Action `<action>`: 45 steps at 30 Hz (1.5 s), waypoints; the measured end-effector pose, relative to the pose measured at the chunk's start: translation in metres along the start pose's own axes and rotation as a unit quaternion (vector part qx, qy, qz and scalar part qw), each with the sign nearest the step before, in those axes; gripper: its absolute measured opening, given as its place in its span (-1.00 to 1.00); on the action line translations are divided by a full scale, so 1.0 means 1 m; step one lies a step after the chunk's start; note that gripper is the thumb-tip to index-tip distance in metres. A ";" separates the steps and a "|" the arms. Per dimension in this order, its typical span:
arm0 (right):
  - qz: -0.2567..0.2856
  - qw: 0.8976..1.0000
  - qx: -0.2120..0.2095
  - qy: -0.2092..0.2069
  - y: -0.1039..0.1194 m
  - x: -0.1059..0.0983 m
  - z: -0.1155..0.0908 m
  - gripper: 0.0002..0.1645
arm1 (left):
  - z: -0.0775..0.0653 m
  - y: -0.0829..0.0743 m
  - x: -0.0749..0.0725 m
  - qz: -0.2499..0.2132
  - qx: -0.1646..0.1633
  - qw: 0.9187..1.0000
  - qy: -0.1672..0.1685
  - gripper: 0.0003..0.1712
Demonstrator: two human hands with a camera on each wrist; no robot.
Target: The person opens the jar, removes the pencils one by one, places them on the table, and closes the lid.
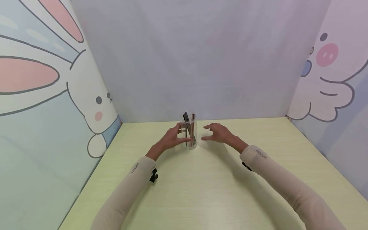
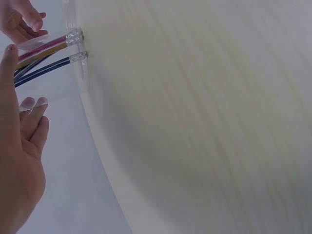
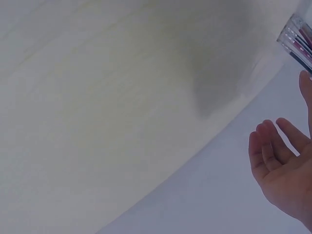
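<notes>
Okay so, as far as I can see the pens [image 1: 192,127] are already in the clear cup [image 1: 188,131], leaning together with their lower ends down at its base. The cup looks to be standing upright on the pale table [image 1: 195,185], toward the back edge and roughly between the two hands. I'd call the filling part done, at least for the pens in view. What's left is harder to say: the left hand [image 1: 172,137] isn't clear of the cup, so either a hold is being taken or a release isn't finished, and I honestly can't tell which. Pose-wise, that left hand comes in from the side with its thumb across the front and its fingers bent round behind, cup in between. Can't tell how hard it's gripping, if at all. The right hand [image 1: 219,132] is on the other side, just beside the cup but apart from it, thumb and fingers spread in a loose C, nothing in it. The right wrist view backs that up: bent fingers, palm empty. Both arms reach well forward, the sleeves [image 1: 284,179] angling in toward the cup.
</notes>
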State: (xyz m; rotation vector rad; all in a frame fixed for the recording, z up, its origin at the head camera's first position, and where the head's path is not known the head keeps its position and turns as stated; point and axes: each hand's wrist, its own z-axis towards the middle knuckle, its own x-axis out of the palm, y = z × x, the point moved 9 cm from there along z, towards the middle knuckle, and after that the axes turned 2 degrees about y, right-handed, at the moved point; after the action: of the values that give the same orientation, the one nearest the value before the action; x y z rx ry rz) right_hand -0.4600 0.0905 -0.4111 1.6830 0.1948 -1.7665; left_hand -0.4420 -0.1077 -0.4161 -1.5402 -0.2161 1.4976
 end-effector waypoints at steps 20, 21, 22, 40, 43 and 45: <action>0.003 0.999 -0.026 -0.023 0.017 -0.049 0.013 -0.29 | 0.002 0.002 0.000 0.002 0.012 1.000 0.003 -0.17; 0.003 0.999 -0.025 -0.024 0.018 -0.052 0.014 -0.29 | 0.002 0.002 0.000 0.002 0.015 1.000 0.004 -0.17; 0.002 0.999 -0.025 -0.025 0.019 -0.054 0.014 -0.29 | 0.002 0.002 0.000 0.002 0.016 1.000 0.005 -0.18; 0.000 0.999 -0.036 -0.034 0.040 -0.089 0.025 -0.38 | 0.002 0.001 0.001 -0.002 0.008 1.000 0.011 -0.20; -0.003 0.998 -0.043 -0.037 0.044 -0.093 0.026 -0.41 | 0.001 0.001 0.001 0.000 0.009 1.000 0.012 -0.21; -0.008 0.998 -0.050 -0.039 0.048 -0.096 0.026 -0.42 | 0.001 0.001 0.001 0.000 0.009 1.000 0.012 -0.21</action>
State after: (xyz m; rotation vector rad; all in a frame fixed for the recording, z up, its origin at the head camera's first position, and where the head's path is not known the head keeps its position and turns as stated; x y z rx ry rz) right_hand -0.4610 0.0750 -0.3014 1.5433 0.2572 -1.8012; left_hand -0.4428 -0.1072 -0.4167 -1.5431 -0.1892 1.4760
